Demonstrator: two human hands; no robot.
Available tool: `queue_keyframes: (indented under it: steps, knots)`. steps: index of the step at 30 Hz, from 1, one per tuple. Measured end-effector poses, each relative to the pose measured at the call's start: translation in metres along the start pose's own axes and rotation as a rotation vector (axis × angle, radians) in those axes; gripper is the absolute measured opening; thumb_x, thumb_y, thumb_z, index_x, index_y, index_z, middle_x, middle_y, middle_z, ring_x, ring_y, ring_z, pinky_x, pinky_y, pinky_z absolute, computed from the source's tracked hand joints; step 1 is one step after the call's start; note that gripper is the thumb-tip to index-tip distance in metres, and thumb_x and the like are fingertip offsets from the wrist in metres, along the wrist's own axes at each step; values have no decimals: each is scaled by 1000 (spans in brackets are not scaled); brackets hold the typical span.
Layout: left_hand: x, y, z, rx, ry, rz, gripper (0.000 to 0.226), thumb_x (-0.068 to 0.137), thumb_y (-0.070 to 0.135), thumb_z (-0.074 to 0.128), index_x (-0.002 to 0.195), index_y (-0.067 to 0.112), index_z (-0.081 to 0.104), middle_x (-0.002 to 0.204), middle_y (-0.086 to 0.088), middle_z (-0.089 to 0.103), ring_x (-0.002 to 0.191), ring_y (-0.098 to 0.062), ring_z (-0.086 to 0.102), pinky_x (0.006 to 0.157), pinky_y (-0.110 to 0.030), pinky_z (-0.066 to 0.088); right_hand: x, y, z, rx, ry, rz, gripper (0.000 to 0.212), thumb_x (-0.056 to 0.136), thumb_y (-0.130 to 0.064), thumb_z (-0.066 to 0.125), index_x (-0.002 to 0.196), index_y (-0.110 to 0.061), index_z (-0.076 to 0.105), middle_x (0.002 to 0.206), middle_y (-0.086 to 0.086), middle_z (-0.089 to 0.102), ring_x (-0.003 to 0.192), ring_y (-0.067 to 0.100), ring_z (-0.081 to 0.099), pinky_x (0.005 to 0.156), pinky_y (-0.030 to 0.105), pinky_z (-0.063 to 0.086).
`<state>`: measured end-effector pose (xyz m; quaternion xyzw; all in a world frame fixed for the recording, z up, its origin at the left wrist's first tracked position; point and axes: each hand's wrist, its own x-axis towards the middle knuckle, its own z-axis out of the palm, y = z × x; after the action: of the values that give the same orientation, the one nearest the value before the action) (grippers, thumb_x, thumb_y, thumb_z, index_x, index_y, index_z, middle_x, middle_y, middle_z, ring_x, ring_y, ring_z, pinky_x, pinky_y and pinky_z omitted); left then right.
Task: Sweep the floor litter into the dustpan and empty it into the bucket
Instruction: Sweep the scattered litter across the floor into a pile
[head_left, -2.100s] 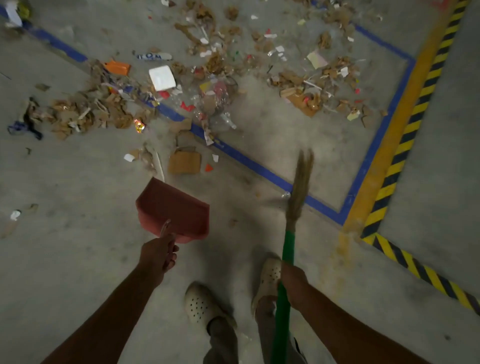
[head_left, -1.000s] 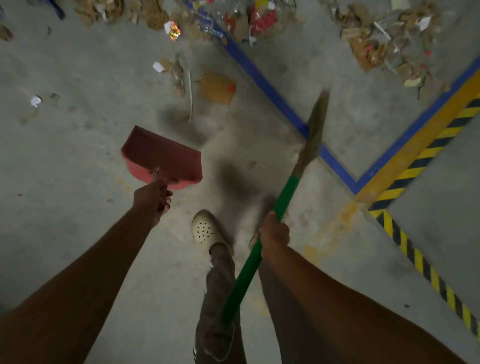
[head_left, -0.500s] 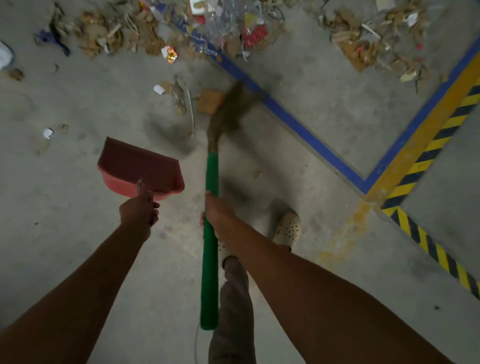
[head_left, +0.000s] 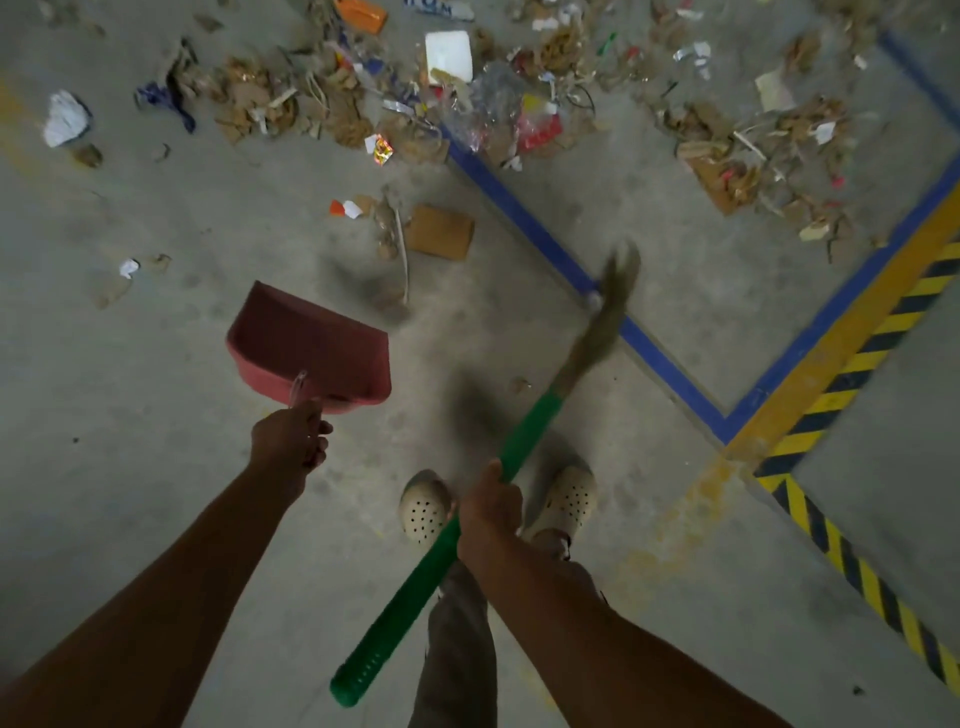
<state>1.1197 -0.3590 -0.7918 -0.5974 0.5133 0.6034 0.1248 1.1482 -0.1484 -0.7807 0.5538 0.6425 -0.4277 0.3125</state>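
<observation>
Hands: the left hand (head_left: 291, 439), at centre left, grips the rear handle of the red dustpan (head_left: 311, 343), whose pan points away from the person. The right hand (head_left: 488, 512), at lower centre, is closed round the green shaft of the broom (head_left: 524, 437). The broom's bristles (head_left: 608, 312), blurred, cross the blue line (head_left: 660, 364) on the floor (head_left: 156, 415). The litter (head_left: 332, 109), made up of cardboard scraps, paper and wrappers, lies in a band across the top of the frame. A cardboard piece (head_left: 440, 231) lies between this band and the dustpan. A yellow-and-black stripe (head_left: 852, 358) runs along the right. Two perforated shoes (head_left: 423, 506) stand beneath the broom shaft.
</observation>
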Motion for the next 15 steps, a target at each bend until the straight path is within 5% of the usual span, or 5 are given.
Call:
queue_keyframes:
  steps: [4,8,15]
  knots:
    - [12,-20,1,8,-18,-29,21,96,19,61,81,4,58,74,-12,56,38,-10,44,35,-16,30,2,14,-1,-84,-208,89,40,108,-17,33,135,5,50,78,0,48,63,10,48,45,20,42]
    - [19,-34,2,26,-3,-59,21,96,18,60,81,4,59,73,-12,56,41,-11,44,35,-18,29,-4,-6,26,-179,-292,175,38,106,-41,42,102,-8,59,75,3,56,54,12,53,43,21,43]
    - [19,-25,4,14,24,-59,21,95,17,61,81,1,59,72,-13,58,38,-11,45,35,-17,30,2,-85,44,-383,-305,-285,50,103,-52,40,109,-6,60,78,4,64,57,16,61,58,32,56]
